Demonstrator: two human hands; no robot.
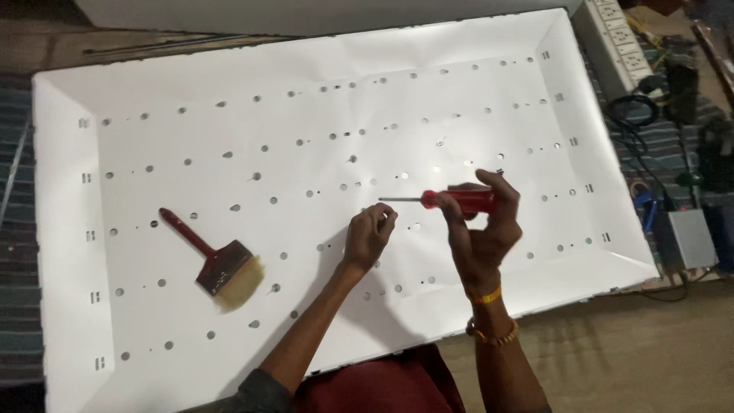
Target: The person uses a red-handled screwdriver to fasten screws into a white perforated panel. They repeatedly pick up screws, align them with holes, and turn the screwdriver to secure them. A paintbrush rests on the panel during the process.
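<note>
The screwdriver (447, 200), red-handled with a thin steel shaft, is held level above the middle of a large white perforated sheet (321, 183), its tip pointing left toward the left hand (367, 235).

Going from the left: a paintbrush (216, 264) with a dark red handle and pale bristles lies loose on the sheet, well apart from both hands. It could leave bristles or dust on the white surface, or be knocked by a forearm.

Next, the left hand has its fingers (382, 218) bunched together just below the shaft's tip, as if pinching something small; whether anything is actually between them is too small to tell. A small part held that way could drop through one of the many round holes in the sheet. The tip could also slip and prick the fingertips, since they are so near.

The right hand (480, 229) has its fingers clamped around the screwdriver's handle. If the tip comes down hard, it could scratch or dent the thin sheet.

The sheet has raised, sloping sides like a shallow tray; it holds only the paintbrush.

At far right, a power strip (615, 42) and tangled cables (638, 115) lie beside the sheet's edge, where they could snag.
</note>
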